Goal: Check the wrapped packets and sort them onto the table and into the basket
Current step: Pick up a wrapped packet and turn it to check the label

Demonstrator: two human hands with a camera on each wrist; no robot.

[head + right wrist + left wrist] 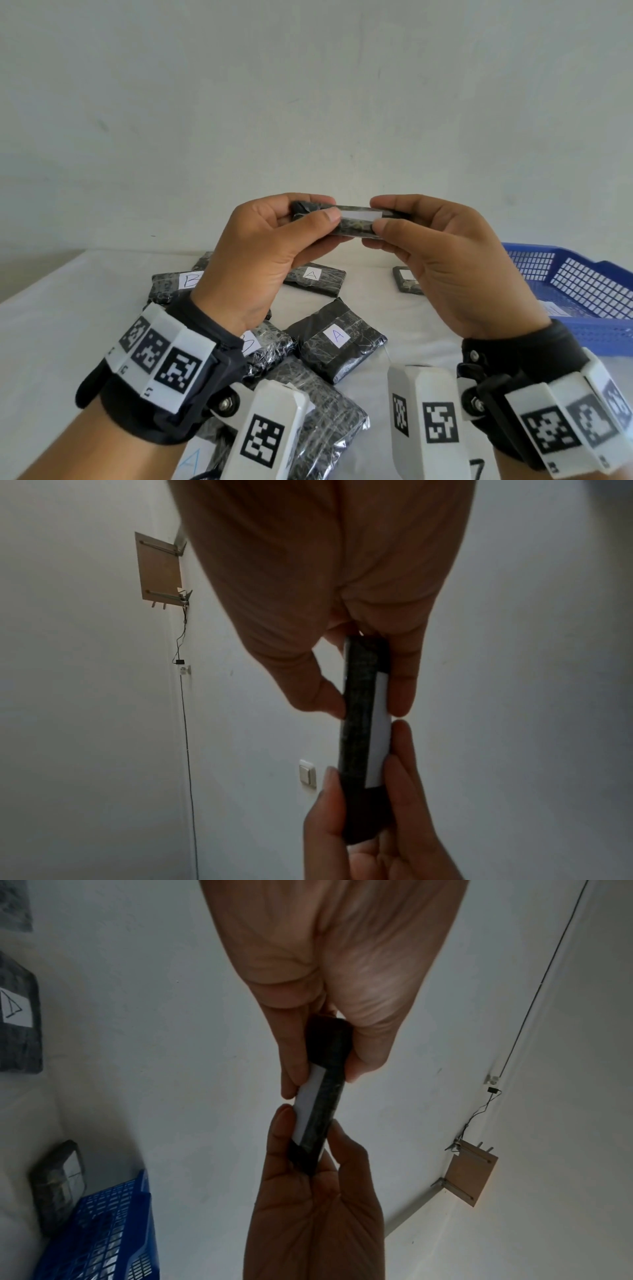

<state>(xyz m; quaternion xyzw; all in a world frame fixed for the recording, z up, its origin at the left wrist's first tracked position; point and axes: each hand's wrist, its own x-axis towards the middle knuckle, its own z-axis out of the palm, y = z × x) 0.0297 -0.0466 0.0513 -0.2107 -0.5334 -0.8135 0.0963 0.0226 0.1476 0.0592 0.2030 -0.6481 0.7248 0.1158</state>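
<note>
Black film-wrapped and edge-on to the head camera, one packet (352,219) is held up in front of the pale wall (308,102), above the table (51,325), by both hands. The left hand (270,253) is raised palm-inward, its thumb lying along the near face and its fingers curled behind the packet's left end, pinching it; the right hand (442,260) mirrors this at the other end, thumb in front and fingers closed behind. On the near face a white label strip (359,215) is seen between the two thumbs, but no letter can be read on it at this angle. Black straps with white coded marker blocks are worn on both wrists. Below the hands, toward 6 o'clock, a loose heap of wrapped packets lies on the white tablecloth — one packet (337,342) carries a label reading "A", another (317,277) behind it also reads "A", and a third (171,286) at about 9 o'clock of the heap reads "B". A further packet (406,279) lies apart at 3 o'clock, partly hidden by the right hand, its label unreadable. A blue mesh basket (582,284) stands at the table's right edge; something pale lies in it, too hidden to identify. In the left wrist view a wooden wall bracket (471,1175) with a thin cable above it is visible.
</note>
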